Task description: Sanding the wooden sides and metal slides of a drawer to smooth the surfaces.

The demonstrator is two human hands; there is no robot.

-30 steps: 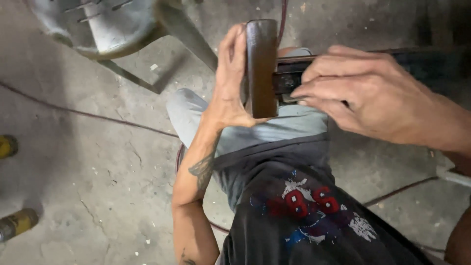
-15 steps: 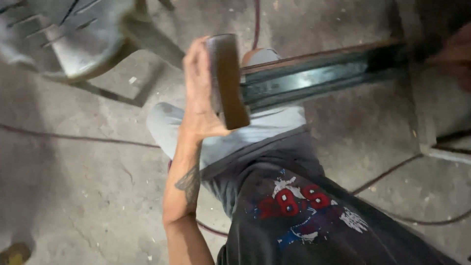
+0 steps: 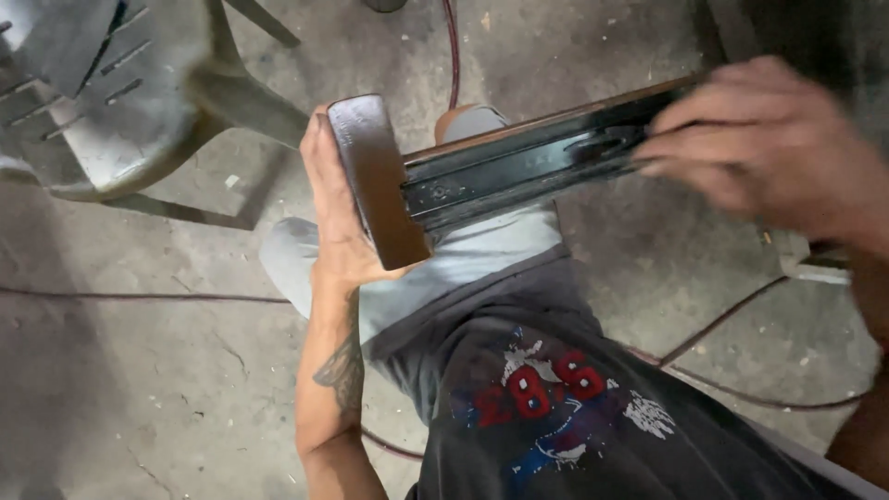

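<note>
Brown wooden block (image 3: 375,181), fixed across the end of a long black metal rail (image 3: 528,167), sits above your knee, pressed from behind by your left hand (image 3: 331,208), palm flat and fingers wrapped round its back. Your right hand (image 3: 764,148), blurred, closes its fingers over the rail's far end. A grey plastic chair (image 3: 120,102) stands just beside your left arm on the cracked concrete floor (image 3: 139,370), where thin cables (image 3: 732,324) trail.

The plate (image 3: 375,181) is dark brown, the rail (image 3: 519,167) glossy black, the chair (image 3: 120,102) grey, the shirt (image 3: 556,407) black with a red-and-blue print.
</note>
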